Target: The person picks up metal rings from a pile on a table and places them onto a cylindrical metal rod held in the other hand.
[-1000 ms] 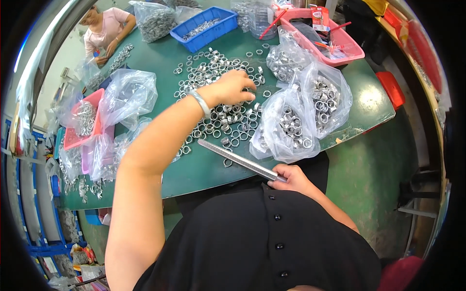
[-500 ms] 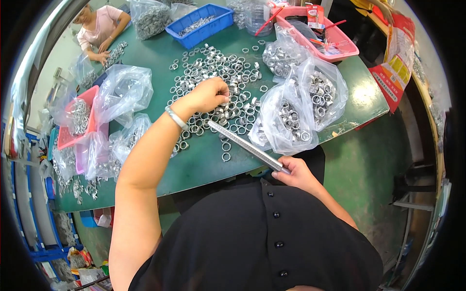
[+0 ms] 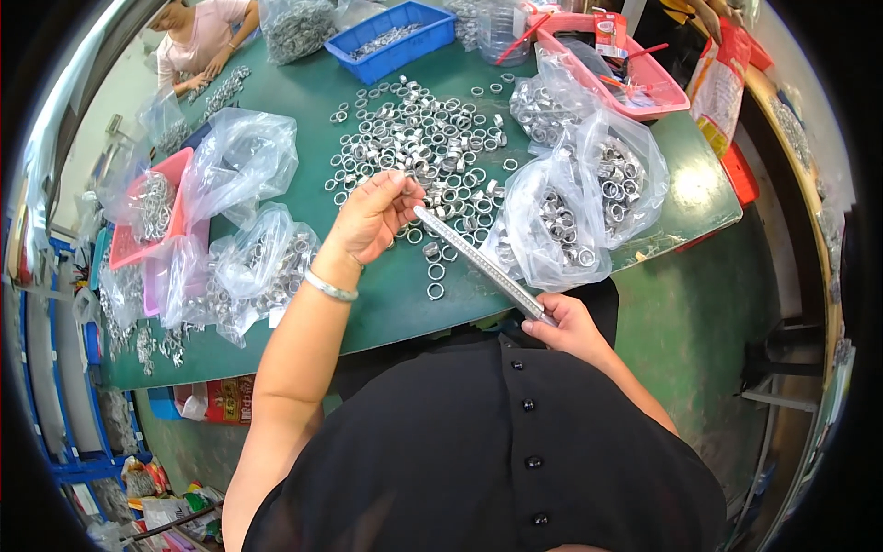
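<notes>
My right hand (image 3: 566,322) grips the thick end of a grey metal ring mandrel (image 3: 483,262), a tapered stick with fine markings. Its thin tip points up and left, over the green table. Beside that tip is my left hand (image 3: 372,216), thumb and fingers pinched together. Whatever lies in this pinch is too small to make out. A pale bangle (image 3: 329,287) circles the left wrist. Just beyond both hands spreads a loose heap of silver-coloured rings (image 3: 432,138), a few of them straying toward the near edge.
Clear plastic bags of rings (image 3: 556,221) stand right of the heap. A blue tray (image 3: 391,41) and a pink basket (image 3: 612,69) sit at the back. More bags (image 3: 262,267) and a pink bin (image 3: 152,212) fill the left side. A co-worker (image 3: 198,46) handles metal pieces at far left.
My left hand has drawn back from the ring heap toward me and turned, coming beside the mandrel's tip. The mandrel stays in my right hand, nearly still.
</notes>
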`<state>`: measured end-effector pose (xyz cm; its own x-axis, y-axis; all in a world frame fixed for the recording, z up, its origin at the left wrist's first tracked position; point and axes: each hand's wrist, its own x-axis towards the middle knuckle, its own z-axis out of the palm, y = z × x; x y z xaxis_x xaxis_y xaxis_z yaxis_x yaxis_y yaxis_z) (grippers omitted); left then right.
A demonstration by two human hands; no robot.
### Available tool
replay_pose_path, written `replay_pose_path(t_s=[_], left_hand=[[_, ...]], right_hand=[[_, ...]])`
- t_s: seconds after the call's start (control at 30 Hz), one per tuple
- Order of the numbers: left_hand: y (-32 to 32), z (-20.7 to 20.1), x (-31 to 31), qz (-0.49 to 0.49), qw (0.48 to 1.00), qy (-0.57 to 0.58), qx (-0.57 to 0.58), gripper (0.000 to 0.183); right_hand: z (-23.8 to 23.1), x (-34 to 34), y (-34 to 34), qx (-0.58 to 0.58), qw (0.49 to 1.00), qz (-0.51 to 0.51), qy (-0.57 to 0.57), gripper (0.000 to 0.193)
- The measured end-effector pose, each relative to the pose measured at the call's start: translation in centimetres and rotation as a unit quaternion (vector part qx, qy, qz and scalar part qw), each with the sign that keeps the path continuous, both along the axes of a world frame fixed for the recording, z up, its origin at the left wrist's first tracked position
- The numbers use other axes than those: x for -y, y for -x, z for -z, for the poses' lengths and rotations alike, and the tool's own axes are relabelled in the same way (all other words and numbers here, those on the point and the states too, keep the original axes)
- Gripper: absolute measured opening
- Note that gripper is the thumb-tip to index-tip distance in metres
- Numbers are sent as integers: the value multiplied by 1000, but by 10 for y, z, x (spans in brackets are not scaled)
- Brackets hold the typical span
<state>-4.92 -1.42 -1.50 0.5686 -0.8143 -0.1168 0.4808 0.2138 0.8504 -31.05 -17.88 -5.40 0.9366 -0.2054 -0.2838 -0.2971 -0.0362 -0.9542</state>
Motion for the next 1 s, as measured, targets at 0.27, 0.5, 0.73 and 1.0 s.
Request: replay_pose_path(t_s=[0.27, 0.5, 0.73, 1.0], left_hand=[[4, -1, 1, -37, 998, 36, -40, 19], [17, -1, 3, -14, 990, 118, -71, 15], [31, -5, -2, 6, 992, 126, -23, 42], [50, 7, -3, 111, 985, 134, -2, 64]], right_hand=[[-4, -3, 0, -21, 999, 10, -36, 13], [-8, -5, -1, -14, 998, 26, -47, 12], [-10, -6, -1, -12, 999, 17, -45, 12], [-13, -15, -12, 3, 998, 1, -60, 12]])
